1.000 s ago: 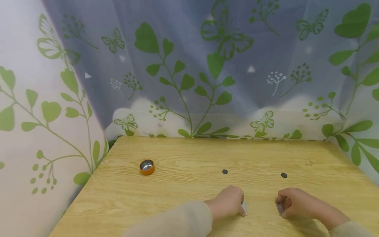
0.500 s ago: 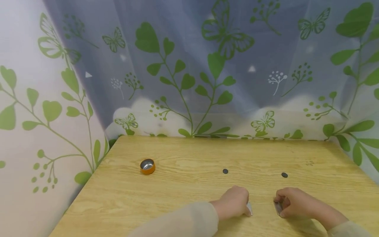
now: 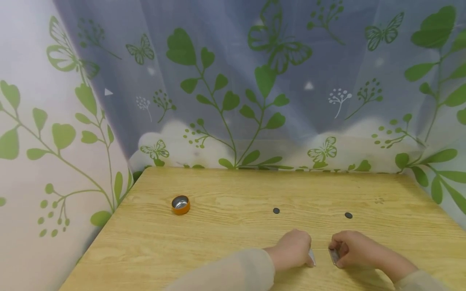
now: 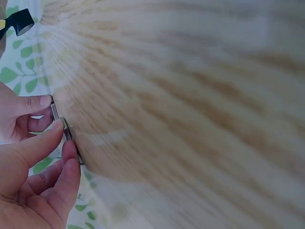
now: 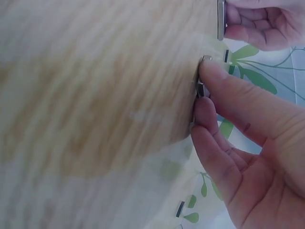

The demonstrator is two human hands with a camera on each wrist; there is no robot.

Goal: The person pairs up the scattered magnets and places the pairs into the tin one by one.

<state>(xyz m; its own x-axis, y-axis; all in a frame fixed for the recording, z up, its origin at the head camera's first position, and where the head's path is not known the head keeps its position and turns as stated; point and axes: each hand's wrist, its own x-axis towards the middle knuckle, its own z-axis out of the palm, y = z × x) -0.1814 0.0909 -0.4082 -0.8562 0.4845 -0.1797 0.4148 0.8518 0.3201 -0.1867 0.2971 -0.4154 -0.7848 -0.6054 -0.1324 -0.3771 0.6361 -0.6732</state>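
Note:
My left hand (image 3: 293, 250) pinches a thin, flat silvery plate (image 3: 312, 257) between thumb and fingers. Facing it across a narrow gap, my right hand (image 3: 358, 249) grips a similar small metal plate (image 3: 333, 257) by its edges. Both plates stand on edge, close over the wooden table. From the left wrist, the left plate (image 4: 74, 145) shows as a slim dark-edged strip under the thumb and fingertips. The right wrist view has the right plate (image 5: 200, 86) partly hidden behind the thumb and fingers.
Beyond the hands lie two small black discs, one (image 3: 276, 211) near the middle and another (image 3: 348, 215) to the right. A small round orange cup (image 3: 181, 205) with a metal inside stands at the left. A printed curtain (image 3: 225, 81) hangs behind the wooden table (image 3: 225, 190).
My left hand has slid right with its plate, and the right hand has shifted slightly left with its own. The gap between the plates has narrowed. Discs and cup stay put.

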